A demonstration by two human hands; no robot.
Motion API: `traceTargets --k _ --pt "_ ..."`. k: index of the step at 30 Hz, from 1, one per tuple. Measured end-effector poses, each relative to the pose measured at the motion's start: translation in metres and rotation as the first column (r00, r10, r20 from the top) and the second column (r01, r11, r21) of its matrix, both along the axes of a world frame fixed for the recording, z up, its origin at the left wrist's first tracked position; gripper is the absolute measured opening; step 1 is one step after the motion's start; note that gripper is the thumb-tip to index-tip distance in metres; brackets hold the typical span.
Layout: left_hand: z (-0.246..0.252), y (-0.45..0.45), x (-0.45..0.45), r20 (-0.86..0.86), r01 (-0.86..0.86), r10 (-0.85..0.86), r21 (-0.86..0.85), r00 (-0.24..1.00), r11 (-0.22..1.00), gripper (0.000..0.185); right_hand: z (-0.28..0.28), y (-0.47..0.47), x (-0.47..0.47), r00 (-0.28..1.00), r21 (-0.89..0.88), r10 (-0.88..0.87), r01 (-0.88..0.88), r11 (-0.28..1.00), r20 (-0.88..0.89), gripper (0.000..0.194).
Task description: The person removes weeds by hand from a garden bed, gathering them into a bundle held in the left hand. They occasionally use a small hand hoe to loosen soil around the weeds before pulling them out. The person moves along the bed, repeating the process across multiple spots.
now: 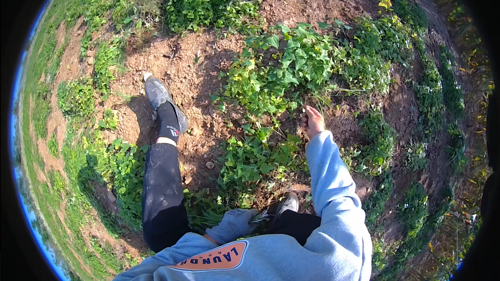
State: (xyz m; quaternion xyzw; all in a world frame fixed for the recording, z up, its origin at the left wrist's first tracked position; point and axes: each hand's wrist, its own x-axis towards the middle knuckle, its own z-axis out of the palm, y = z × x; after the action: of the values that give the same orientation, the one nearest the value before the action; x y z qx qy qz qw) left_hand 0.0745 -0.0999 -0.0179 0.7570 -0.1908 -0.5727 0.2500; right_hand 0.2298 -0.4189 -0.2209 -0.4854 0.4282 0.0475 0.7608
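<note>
My bare right hand [312, 121] reaches out with its fingers closed on thin green grass stems [321, 105], at the right side of a low patch of leafy vines [293, 62]. My left hand [234, 224] wears a grey glove and rests low in front of my body. Grass blades [209, 216] stick out to the left of the glove, and pale stems or roots [259, 216] show at its right side. The glove is seen from its back, so its fingers and its hold on the grass are partly hidden.
My shoe [158, 91] stands on bare, cloddy soil [203, 74] at the left; the other shoe [288, 203] is near the vines below. More vine rows [375, 136] run along the right, and another clump [199, 0] grows at the top.
</note>
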Motion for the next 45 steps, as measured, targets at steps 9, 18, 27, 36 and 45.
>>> traceTargets --k 9,18,27,36,45 --pt "0.001 0.003 0.002 0.039 -0.077 0.078 -0.038 0.996 0.996 0.042 -0.012 0.015 0.057 0.945 -0.323 -0.322 0.323 0.889 0.058 0.032" --pt "-0.001 0.003 0.002 -0.017 -0.077 0.078 0.03 0.997 0.997 0.04 -0.025 0.002 0.073 0.963 -0.253 -0.244 0.266 0.93 0.116 0.011" --pt "0.0 0.001 0.004 -0.057 -0.071 0.072 0.018 0.996 0.997 0.039 -0.033 -0.005 0.075 0.999 -0.509 -0.024 0.041 0.86 0.04 0.014" --pt "0.0 0.0 0.004 -0.063 -0.054 0.055 0.017 0.996 0.998 0.039 -0.064 -0.018 0.079 0.981 -0.795 0.1 -0.191 0.575 -0.164 0.025" --pt "0.004 -0.001 -0.002 -0.002 -0.057 0.057 -0.041 0.998 0.998 0.038 -0.03 0.003 0.069 0.982 -0.617 -0.041 -0.082 0.783 -0.182 0.026"
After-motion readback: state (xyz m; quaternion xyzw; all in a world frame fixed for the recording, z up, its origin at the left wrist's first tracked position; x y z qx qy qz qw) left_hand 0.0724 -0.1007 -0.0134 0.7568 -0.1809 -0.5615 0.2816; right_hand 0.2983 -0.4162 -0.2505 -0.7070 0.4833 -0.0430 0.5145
